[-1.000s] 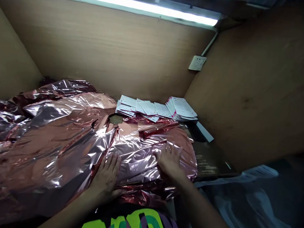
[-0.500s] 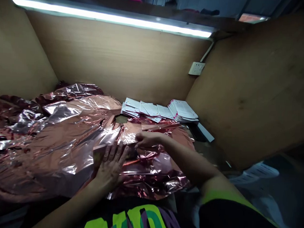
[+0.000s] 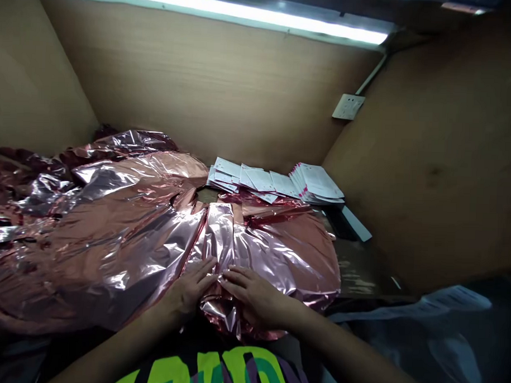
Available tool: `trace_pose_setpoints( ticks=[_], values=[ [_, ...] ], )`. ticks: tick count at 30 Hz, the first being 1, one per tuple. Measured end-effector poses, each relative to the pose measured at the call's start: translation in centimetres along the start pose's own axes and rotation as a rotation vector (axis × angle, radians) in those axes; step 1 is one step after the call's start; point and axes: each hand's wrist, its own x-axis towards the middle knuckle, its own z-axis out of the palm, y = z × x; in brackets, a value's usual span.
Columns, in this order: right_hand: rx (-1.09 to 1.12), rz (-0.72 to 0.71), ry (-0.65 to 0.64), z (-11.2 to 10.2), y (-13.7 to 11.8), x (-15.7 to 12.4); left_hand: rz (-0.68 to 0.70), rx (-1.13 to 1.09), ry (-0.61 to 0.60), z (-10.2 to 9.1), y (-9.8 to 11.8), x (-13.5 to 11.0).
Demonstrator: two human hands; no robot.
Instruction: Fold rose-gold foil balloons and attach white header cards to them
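Shiny rose-pink foil (image 3: 278, 248) with a rounded right edge lies flat before me, creased and folded near its middle. On the near part of a narrow folded strip of foil (image 3: 219, 229), my left hand (image 3: 190, 290) rests with its fingers stretched forward. My right hand (image 3: 256, 296) lies flat just right of it, fingers extended and pointing left. Both hands touch the foil, and the fingertips are close together. The near end of the foil is crumpled below them, partly hidden by the hands.
More crumpled foil (image 3: 41, 189) is heaped at the left. White cards or envelopes (image 3: 260, 179) lie in an overlapping row along the back panel, with a thicker stack (image 3: 320, 182) at its right end. A dark flat object (image 3: 340, 223) lies beside them. Clear plastic (image 3: 448, 301) hangs at the right.
My right hand has moved down and toward me and opened out flat. My left hand has shifted slightly nearer. The near foil fold has been laid out, and the view has tilted down.
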Motion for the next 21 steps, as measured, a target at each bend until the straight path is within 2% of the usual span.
trace_pose_setpoints(
  ticks=[2,4,8,10,13,15,17,18,19,21],
  values=[
    [-0.059,-0.038,0.006,0.5,0.2,-1.2,-0.022,0.039,0.084,-0.2,0.8,-0.4],
    [-0.076,-0.012,0.114,1.0,0.5,-1.3,-0.045,0.019,0.161,-0.3,1.5,-0.6],
    [0.067,0.075,0.315,1.4,1.2,-0.4,-0.124,-0.171,0.185,-0.4,1.7,0.0],
    [0.129,0.185,0.342,1.3,1.2,0.1,-0.255,-0.228,0.18,-0.5,1.6,0.6],
    [0.133,0.462,0.332,1.1,0.7,1.0,-0.495,-0.178,0.149,-0.5,1.9,1.7],
    [0.053,0.642,0.333,1.1,0.1,1.6,-0.598,-0.113,0.113,-0.4,2.2,2.4],
    [-0.086,0.766,0.399,1.3,-0.4,2.1,-0.637,-0.063,0.099,-0.2,2.5,2.9],
    [-0.153,0.765,0.436,1.6,-0.6,2.3,-0.641,-0.052,0.101,-0.1,2.7,3.1],
    [-0.204,0.7,0.448,1.8,-0.6,2.3,-0.636,-0.048,0.1,0.0,2.7,3.2],
    [-0.23,0.432,0.356,2.4,-0.4,2.0,-0.616,-0.045,0.089,0.1,2.8,3.4]
  ],
)
